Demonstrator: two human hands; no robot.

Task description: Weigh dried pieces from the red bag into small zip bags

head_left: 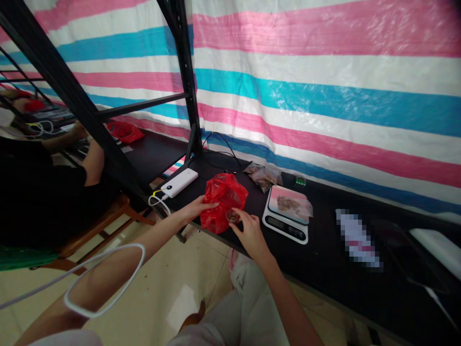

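A red plastic bag (224, 199) lies on the black table (324, 250) near its front edge. My left hand (199, 207) grips the bag's left side with its fingers closed on the plastic. My right hand (248, 229) is at the bag's mouth, its fingertips pinching a small clump of brown material (233, 216). Just right of the bag stands a white kitchen scale (286, 215) with a clear packet of brown bits on its platform.
Small clear packets (264, 176) lie behind the bag. A white power bank (179, 182) with a cable sits to the left. A black metal rack post (185, 77) rises at the table's end. Another person's arm (90, 158) and a wooden chair (104, 221) are at left. A white cable loops over my left forearm.
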